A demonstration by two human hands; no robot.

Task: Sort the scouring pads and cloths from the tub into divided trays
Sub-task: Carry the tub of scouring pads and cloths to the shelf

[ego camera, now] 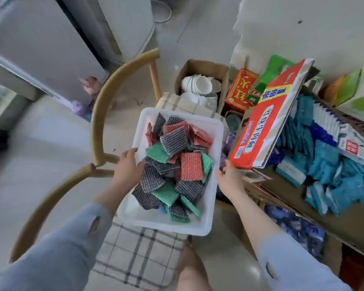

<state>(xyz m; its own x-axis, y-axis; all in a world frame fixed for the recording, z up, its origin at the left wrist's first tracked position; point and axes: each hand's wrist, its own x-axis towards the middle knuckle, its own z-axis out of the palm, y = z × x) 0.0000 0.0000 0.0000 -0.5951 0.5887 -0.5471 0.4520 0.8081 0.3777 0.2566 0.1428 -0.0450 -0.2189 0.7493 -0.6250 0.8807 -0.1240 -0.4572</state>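
White plastic tub [206, 225] of red, green and grey scouring pads [178, 162] sits over a checked cushion [135, 255] — left hand [127, 166] and right hand [229, 177] each close their grip on its rims.
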